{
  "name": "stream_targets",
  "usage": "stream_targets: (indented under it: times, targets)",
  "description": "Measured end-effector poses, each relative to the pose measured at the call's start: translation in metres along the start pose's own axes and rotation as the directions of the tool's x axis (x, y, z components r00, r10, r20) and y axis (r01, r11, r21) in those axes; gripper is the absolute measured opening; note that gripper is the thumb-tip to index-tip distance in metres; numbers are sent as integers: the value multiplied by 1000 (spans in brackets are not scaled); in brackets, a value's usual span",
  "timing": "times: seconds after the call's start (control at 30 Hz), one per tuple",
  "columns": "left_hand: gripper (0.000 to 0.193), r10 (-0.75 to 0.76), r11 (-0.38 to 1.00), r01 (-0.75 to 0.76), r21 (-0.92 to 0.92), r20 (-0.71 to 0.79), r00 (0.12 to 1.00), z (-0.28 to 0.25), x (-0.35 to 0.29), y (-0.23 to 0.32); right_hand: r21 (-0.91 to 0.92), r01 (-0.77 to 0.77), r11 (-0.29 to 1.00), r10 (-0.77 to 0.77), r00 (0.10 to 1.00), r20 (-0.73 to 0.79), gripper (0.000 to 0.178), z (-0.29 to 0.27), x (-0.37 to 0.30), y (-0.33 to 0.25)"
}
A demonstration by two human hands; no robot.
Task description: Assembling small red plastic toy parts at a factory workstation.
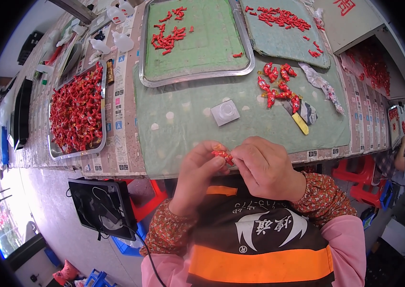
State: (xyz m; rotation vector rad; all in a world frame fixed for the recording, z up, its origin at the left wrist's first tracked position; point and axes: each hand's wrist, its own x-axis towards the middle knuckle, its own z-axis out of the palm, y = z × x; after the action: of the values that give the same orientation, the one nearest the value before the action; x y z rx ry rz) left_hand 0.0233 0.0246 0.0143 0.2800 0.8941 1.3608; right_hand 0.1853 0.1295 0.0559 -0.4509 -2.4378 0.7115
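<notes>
Near the table's front edge, a small red figurine (221, 154) with yellowish parts sits between the thumb and fingers of my left hand (197, 168). My right hand (268, 166) is closed in a pinch right beside the figurine's end; whatever its fingertips grip is hidden. Just beyond, a small whitish square block (225, 113) with a round raised middle lies on the green cloth (174, 138). A loose group of similar red figurines (270, 98) lies to the right, next to a yellow-handled tool (301, 123) and a crumpled rag (309, 113).
At left stands a metal tray heaped with red figurines (77, 112). Farther back are a green-lined tray (142, 79) and a cloth-covered board (324, 60), both bearing small red pieces. White plastic bottles (123, 42) stand at the back left. A crumpled wrapper (324, 88) lies at right.
</notes>
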Motion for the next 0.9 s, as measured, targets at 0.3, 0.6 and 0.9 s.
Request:
stream_targets:
  times: [0.3,0.6,0.9]
  targets:
    - [19,-24,1000,24,7,-13,1000,1,0,2,11,-17,1000,17,1000,-16,23,5,-3,0]
    - [18,-47,999,47,4,-16,999,1,1,4,6,-32,999,32,999,-8,22,5,-2,-2]
    - [18,-28,999,28,30,-22,999,3,1,3,6,-55,998,55,997,-52,22,9,-2,-4]
